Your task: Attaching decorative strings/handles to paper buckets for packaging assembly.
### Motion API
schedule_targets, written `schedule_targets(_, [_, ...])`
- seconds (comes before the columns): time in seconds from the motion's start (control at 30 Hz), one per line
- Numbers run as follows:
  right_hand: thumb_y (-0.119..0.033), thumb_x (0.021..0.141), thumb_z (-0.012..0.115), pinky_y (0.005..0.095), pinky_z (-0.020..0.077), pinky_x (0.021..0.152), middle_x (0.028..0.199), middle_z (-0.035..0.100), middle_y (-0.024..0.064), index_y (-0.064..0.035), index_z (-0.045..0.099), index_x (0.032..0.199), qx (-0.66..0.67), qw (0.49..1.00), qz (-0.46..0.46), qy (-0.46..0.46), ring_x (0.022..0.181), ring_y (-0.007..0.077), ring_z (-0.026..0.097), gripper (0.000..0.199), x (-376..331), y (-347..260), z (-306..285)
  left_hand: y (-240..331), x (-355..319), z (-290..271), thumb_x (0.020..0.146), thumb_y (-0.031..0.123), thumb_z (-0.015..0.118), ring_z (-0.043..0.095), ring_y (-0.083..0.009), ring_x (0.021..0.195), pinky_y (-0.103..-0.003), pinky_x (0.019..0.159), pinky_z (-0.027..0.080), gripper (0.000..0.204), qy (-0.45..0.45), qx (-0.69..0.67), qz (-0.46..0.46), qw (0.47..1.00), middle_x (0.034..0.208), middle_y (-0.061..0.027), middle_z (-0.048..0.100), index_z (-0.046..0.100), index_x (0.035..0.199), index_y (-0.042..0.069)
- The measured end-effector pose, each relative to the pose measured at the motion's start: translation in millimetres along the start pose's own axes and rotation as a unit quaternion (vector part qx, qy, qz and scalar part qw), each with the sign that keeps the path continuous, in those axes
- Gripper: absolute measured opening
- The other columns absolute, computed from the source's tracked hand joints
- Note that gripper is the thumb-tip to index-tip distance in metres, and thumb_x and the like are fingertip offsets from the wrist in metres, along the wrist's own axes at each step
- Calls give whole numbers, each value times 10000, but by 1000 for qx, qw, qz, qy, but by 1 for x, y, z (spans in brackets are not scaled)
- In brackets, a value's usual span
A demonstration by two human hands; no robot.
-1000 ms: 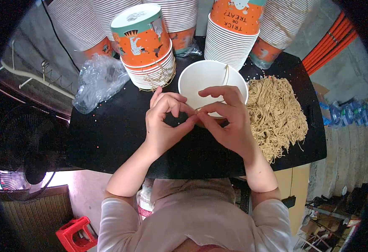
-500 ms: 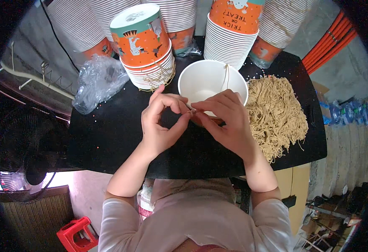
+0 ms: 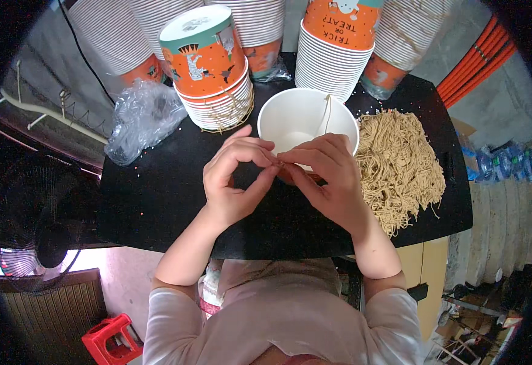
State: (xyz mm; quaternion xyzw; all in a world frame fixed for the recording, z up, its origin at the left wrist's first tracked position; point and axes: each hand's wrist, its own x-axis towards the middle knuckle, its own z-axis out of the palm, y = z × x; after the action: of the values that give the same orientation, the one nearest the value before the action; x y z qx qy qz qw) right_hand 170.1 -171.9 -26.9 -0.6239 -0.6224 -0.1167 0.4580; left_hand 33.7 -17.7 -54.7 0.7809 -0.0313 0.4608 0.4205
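Observation:
A white-lined paper bucket (image 3: 275, 118) stands on the black table in front of me, its mouth tipped toward me. A thin tan cord (image 3: 327, 112) hangs from its far rim and runs down inside, behind my right hand. At the bucket's near rim, my left hand (image 3: 235, 176) pinches with thumb and forefinger. My right hand (image 3: 330, 179) pinches against it, fingertips touching the left's. A tiny tan bit of cord shows between the fingertips; the rest of it is hidden. A patch of the bucket's orange outside shows below the fingers.
To the right lies a heap of tan cords (image 3: 400, 164). Behind stand upside-down stacks of orange-and-white buckets (image 3: 333, 61), one (image 3: 211, 67) with cords around its rims. A crumpled clear plastic bag (image 3: 144, 121) lies at left. A fan (image 3: 38, 237) and a red stool (image 3: 113, 340) are off the table's left side.
My left hand's fingers have curled and shifted slightly, and both pinches have moved a little at the rim. The bucket stays nearly in place.

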Motion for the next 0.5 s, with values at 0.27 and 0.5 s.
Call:
schedule_targets(0.27, [-47, 831, 770, 403, 435, 791, 980, 724, 21, -133, 711, 1078, 27, 999, 23, 4, 886, 258, 661, 268, 1, 1, -1, 3, -4, 7, 863, -121, 724, 724, -172, 1018, -467, 1168, 413, 248, 2, -120, -116, 986, 957, -46, 718, 621, 1008, 52])
schedule_targets(0.5, [43, 859, 707, 404, 529, 782, 970, 709, 84, -61, 674, 1026, 78, 995, 68, 4, 880, 291, 685, 199, 4, -4, -4, -12, -2, 6, 860, -100, 724, 712, -217, 989, -441, 1117, 433, 241, -46, -2, -34, 998, 973, -47, 711, 609, 997, 63])
